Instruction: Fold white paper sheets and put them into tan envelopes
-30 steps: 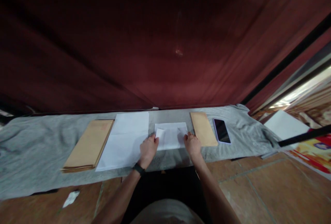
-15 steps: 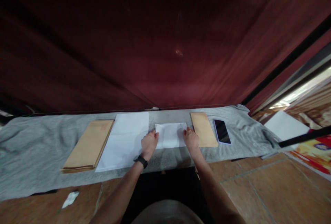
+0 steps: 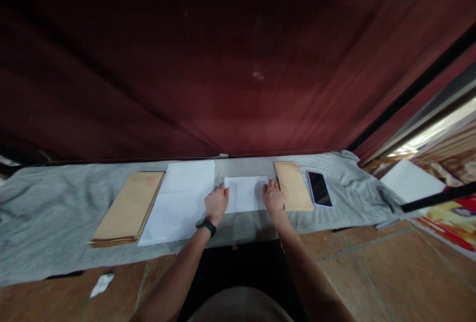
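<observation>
A folded white sheet of paper (image 3: 245, 194) lies on the grey cloth in front of me. My left hand (image 3: 216, 205), with a dark watch on its wrist, is closed at the sheet's left edge, thumb on the paper. At the right edge, my right hand (image 3: 274, 197) grips the same sheet, its fingers curled. A stack of larger white paper (image 3: 178, 203) is just left of my left hand. Beside my right hand rests a single brown envelope (image 3: 293, 186). Farther left is a pile of brown envelopes (image 3: 128, 208).
A phone (image 3: 320, 189) lies to the right of the single envelope. The grey cloth (image 3: 48, 213) covers a long low surface against a dark red curtain-like backdrop (image 3: 238, 89). A crumpled white scrap (image 3: 101, 285) is on the tiled floor. A black bar crosses at right.
The sheet's raised left corner now lies flat, and the sheet looks smoother. Both hands stay at its sides, with the left wrist turned slightly.
</observation>
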The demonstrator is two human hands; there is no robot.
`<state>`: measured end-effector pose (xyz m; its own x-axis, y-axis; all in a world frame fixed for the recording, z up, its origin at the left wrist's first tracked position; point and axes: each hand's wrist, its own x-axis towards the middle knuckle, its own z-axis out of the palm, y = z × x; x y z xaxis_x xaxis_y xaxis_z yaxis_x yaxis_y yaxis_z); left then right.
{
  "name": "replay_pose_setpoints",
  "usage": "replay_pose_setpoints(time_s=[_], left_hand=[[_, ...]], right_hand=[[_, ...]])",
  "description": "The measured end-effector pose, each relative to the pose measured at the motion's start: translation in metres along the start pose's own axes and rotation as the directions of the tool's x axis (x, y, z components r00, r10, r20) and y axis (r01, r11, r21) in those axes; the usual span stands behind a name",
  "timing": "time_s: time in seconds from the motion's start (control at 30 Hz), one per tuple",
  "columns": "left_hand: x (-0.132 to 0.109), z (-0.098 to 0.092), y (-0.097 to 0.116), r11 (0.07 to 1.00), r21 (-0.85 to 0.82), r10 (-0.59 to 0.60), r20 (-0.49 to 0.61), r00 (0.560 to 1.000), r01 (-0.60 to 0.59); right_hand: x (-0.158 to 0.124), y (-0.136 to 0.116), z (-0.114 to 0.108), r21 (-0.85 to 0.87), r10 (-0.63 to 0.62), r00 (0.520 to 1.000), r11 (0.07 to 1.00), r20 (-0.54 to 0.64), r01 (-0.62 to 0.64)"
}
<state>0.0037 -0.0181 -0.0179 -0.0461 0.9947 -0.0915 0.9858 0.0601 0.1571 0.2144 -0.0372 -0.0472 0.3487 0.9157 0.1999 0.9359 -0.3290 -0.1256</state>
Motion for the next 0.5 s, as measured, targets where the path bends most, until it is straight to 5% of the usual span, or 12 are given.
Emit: replay_pose_setpoints(time_s=[0.2,0.4,0.5], left_hand=[[-0.001,0.004,-0.001,1.000,0.010,0.011,-0.028,1.000,-0.011],[0.000,0.007,-0.002,1.000,0.012,0.021,-0.039,0.999,-0.020],[-0.001,0.008,-0.001,1.000,0.013,0.021,-0.043,0.999,-0.021]], right_hand=[[-0.004,-0.003,-0.001,0.035,-0.039,0.995,0.999,-0.087,0.042],[-0.026,-0.020,0.011,0.210,-0.366,0.914,0.893,-0.174,0.398],[-0.036,-0.025,0.020,0.203,-0.410,0.902,0.879,-0.139,0.431]])
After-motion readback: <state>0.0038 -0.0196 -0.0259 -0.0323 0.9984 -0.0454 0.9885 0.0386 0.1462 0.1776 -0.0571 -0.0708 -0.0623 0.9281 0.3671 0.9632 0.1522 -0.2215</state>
